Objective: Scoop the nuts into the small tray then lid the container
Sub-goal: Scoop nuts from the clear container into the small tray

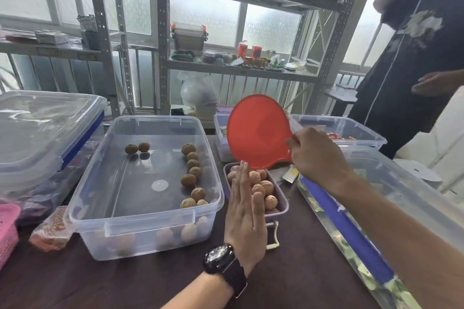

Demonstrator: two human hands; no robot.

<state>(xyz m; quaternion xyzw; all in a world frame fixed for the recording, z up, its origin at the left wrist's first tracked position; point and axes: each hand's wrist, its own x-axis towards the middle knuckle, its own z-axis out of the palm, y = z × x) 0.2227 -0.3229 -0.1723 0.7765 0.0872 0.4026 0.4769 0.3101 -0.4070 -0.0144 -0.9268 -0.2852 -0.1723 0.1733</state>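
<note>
A clear plastic container (82, 211) in front of me holds several walnuts (193, 173), most along its right wall. To its right sits a small purple tray (283, 197) heaped with walnuts (266, 187). My right hand (319, 155) grips the handle of an orange scoop (258, 130), tipped up on edge above the tray's far end. Flat and upright, fingers together, my left hand (244, 211) stands against the tray's left side, touching the nuts. A clear lid with blue clips (37, 128) rests on the bins at the left.
Another lidded clear bin with a blue clip (351, 228) lies along the right. More clear bins (339, 128) stand behind the tray. A pink basket (7, 228) is at the far left. A person in dark clothes (406, 63) stands at the back right, by metal shelves (238, 68).
</note>
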